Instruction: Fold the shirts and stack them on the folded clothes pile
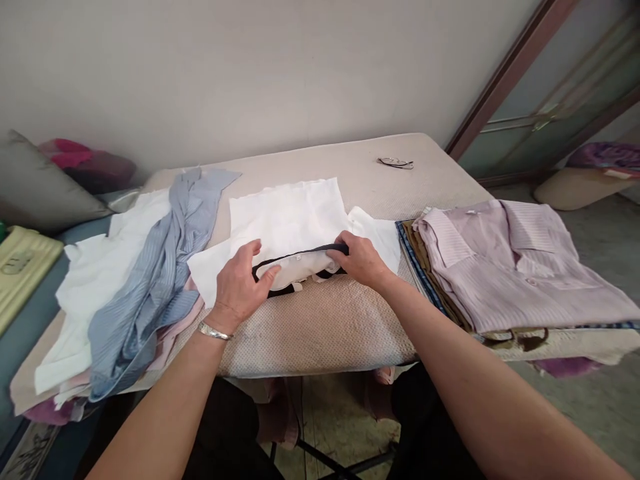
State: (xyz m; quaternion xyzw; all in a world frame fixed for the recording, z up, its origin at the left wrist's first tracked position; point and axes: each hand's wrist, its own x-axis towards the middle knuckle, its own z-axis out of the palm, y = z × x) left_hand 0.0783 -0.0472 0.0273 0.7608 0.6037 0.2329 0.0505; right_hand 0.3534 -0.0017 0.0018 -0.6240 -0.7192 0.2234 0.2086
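A white garment (290, 210) lies spread out in front of me, its sleeves out to both sides. Its black-edged collar (300, 265) is nearest to me, with a pale lining and a small label inside. At the collar's right end, the thumb and fingers of my right hand (361, 259) pinch the black edge. My left hand (244, 283), with a silver bracelet at the wrist, is at the left end. Its thumb rests on the pale lining, and its fingers are apart above the black edge.
A padded board (320, 327) bears the clothes. Left of me lie a crumpled blue striped shirt (155, 267) and white cloth (85, 293). A folded pink shirt (500, 280) tops a stack at right. Eyeglasses (396, 163) lie near the back, by the wall (260, 73).
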